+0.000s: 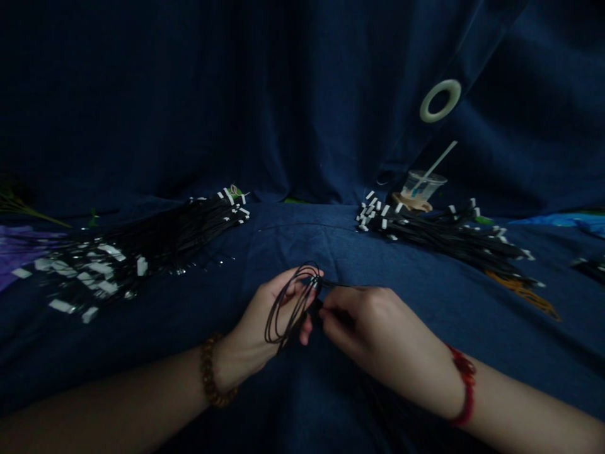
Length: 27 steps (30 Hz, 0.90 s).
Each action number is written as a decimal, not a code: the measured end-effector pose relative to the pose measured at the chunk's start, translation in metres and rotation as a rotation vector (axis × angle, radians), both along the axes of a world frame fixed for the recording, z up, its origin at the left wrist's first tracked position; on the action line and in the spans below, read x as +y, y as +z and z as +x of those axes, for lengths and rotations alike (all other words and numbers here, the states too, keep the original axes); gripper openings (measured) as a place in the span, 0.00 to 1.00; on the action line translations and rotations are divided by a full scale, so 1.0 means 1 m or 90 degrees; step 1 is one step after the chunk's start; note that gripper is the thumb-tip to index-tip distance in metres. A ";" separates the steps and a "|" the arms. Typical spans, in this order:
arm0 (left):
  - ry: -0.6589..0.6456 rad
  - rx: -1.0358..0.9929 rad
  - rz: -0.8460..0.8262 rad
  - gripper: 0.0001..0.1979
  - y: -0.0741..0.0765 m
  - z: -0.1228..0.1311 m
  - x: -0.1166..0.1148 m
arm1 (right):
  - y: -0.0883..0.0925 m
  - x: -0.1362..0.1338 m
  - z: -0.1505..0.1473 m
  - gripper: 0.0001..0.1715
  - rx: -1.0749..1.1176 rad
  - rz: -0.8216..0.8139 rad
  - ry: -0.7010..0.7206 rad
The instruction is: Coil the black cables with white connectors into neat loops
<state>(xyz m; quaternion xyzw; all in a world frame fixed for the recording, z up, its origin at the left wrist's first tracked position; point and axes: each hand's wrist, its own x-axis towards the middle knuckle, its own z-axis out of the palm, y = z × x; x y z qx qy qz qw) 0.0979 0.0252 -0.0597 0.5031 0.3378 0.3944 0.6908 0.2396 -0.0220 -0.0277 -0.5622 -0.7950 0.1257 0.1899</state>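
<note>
Near the middle of the view, my left hand (269, 318) holds a looped black cord (283, 315), its loops hanging across the palm and fingers. A small light band or tip shows on the cord at the fingertips. Just to the right, my right hand (373, 318) is closed, thumb and index finger pinched on part of the same black cord beside the bundle. The fingertips of both hands are close together. A brown beaded bracelet (210, 372) circles my left wrist and a red braided one (466, 384) my right wrist.
Bundles of black cords with white tags lie at left (165, 236) and right (439, 236) on dark blue cloth (302, 243). Behind the right bundle stands a clear cup (423, 187) with a white stick. A pale ring (428, 110) is above. Purple material (19, 249) lies far left.
</note>
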 end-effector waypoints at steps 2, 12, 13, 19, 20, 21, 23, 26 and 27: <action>-0.006 0.007 0.004 0.14 0.000 0.000 0.000 | 0.003 0.000 0.000 0.09 -0.032 -0.005 -0.022; 0.026 0.002 -0.011 0.16 -0.008 -0.001 0.010 | 0.056 0.007 0.057 0.13 0.354 -0.351 0.108; 0.027 -0.002 -0.017 0.16 -0.007 -0.001 0.010 | 0.062 0.009 0.065 0.15 0.420 -0.363 0.113; 0.032 0.000 -0.043 0.16 -0.003 -0.002 0.008 | 0.072 0.008 0.080 0.18 0.384 0.040 -0.039; 0.028 0.004 -0.045 0.16 -0.003 -0.002 0.008 | 0.072 0.006 0.078 0.15 0.389 0.109 -0.058; 0.025 0.006 -0.046 0.16 -0.003 -0.002 0.009 | 0.071 0.004 0.074 0.15 0.420 0.165 -0.077; 0.019 0.005 -0.046 0.15 -0.003 -0.002 0.009 | 0.072 -0.001 0.065 0.19 0.528 0.225 -0.098; 0.010 -0.010 -0.049 0.14 -0.002 -0.002 0.008 | 0.072 -0.008 0.050 0.19 0.640 0.137 -0.062; 0.004 -0.017 -0.052 0.14 -0.002 -0.003 0.007 | 0.071 -0.009 0.044 0.15 0.626 0.067 -0.030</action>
